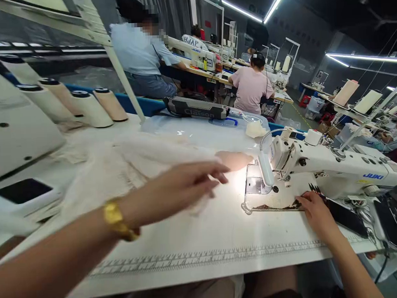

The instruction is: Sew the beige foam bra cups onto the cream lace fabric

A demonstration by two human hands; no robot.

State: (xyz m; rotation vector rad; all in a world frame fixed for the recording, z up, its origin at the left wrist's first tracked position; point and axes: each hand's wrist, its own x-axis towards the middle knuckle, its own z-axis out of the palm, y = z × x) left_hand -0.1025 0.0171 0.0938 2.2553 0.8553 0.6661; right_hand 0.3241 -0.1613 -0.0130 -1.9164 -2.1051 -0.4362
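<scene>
Nearest, the left hand [186,184], a gold bracelet [118,221] at its wrist, stretches flat with fingers together and gripping nothing over the pale fabric [121,169] heaped left of centre on the white table [201,240], while the right hand [316,212] rests loosely open, fingertips on the dark trim [285,204] lying at the sewing machine [316,162]'s bed. To do this well, I judge the cloth wants drawing flat and square toward the needle, the right hand steadying the trim. The left hand is motion-blurred, the needle hides behind the lamp's glare, and the thread cones [86,107] and seated people beyond are partly cut off.
</scene>
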